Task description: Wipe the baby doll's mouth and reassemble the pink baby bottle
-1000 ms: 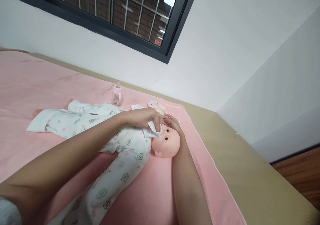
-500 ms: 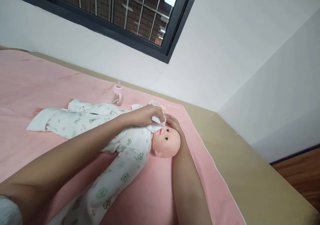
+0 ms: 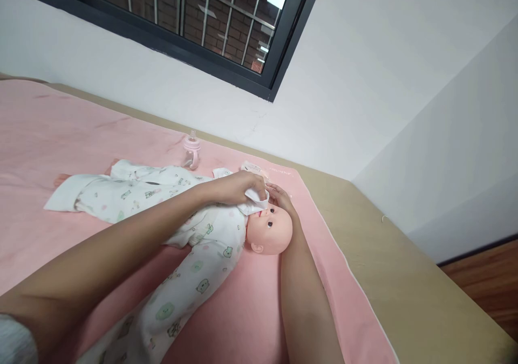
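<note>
The bed (image 3: 424,299) runs along the wall, its tan edge bare on the right past the pink blanket (image 3: 251,321), whose white hem slants down toward the lower right; beyond that edge the floor drops away, so open room lies mostly on the wide pink stretch to the left. The doll (image 3: 202,245) lies on its back mid-blanket, head to the right, and has not shifted. The left hand (image 3: 238,186), fingers pinching a white wipe (image 3: 256,201), has drawn the wipe up from the doll's cheek a second ago to the mouth and chin, where it now rests bunched, so the wiping has passed across the face. The right hand (image 3: 281,199) stays cupped on the crown, fingers pressed together, steadying the head. A pink bottle (image 3: 191,151) stands apart near the wall, behind the doll.
</note>
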Demonstrator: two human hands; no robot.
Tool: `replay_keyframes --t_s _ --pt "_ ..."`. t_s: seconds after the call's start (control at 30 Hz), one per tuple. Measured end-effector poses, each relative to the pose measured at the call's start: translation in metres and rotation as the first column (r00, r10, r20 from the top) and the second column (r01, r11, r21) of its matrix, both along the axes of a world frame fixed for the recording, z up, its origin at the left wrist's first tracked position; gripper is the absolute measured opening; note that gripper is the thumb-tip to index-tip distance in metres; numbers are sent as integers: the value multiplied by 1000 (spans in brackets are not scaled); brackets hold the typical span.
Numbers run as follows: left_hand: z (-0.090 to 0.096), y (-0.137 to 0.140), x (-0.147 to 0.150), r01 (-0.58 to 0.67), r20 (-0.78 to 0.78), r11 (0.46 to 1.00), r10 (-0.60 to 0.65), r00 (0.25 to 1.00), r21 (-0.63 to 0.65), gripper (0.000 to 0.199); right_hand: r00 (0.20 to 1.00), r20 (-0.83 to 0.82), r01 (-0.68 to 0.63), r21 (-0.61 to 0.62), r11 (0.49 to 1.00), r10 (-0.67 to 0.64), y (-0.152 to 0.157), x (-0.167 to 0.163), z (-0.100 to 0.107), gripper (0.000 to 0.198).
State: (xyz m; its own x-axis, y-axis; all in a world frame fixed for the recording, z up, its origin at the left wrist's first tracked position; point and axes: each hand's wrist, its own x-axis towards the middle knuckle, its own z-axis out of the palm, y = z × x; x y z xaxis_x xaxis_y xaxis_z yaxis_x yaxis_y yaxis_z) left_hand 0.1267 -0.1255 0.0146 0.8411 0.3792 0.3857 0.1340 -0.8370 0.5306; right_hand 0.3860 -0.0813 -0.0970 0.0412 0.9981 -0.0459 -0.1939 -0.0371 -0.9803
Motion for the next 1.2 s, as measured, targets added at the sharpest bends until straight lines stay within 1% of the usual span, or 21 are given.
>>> replay_keyframes --t_s 0.1,0.27,0.4,0.57,0.7,0.83,1.0,1.03,1.13,1.2 --pt "1 0 0 29 17 1000 -29 999 -7 24 1000 -1 -6 8 1000 6 1 1 -1 36" --pt "2 -2 -2 26 -5 999 -26 1000 -28 32 1000 -1 -2 8 1000 2 2 1 -1 35" --pt "2 -2 -3 57 -4 997 -57 998 -51 31 1000 2 3 4 1000 -3 0 -1 1 31" --pt "2 -3 -2 69 -26 994 -71 997 -82 40 1000 -4 -1 2 1000 1 -2 -2 3 30" --pt "5 -5 -3 96 -23 991 -99 995 -95 36 1000 -20 -9 8 1000 9 -1 -2 3 33" --pt "9 -8 -4 108 -53 990 -114 992 -92 31 1000 -11 0 2 1000 0 -1 -3 3 31" --pt "12 -5 -11 122 -62 991 -124 990 -47 37 1000 -9 2 18 1000 -2 0 -2 2 30" --pt "11 -3 -12 102 -40 994 -103 994 -26 35 1000 -11 3 20 1000 -3 1 -2 1 31" --pt "7 3 -14 8 51 999 -10 999 38 15 1000 -24 -8 24 1000 9 3 1 -2 33" --pt "4 6 -12 -18 67 997 14 998 71 10 999 -30 -18 28 999 19 3 2 -3 34"
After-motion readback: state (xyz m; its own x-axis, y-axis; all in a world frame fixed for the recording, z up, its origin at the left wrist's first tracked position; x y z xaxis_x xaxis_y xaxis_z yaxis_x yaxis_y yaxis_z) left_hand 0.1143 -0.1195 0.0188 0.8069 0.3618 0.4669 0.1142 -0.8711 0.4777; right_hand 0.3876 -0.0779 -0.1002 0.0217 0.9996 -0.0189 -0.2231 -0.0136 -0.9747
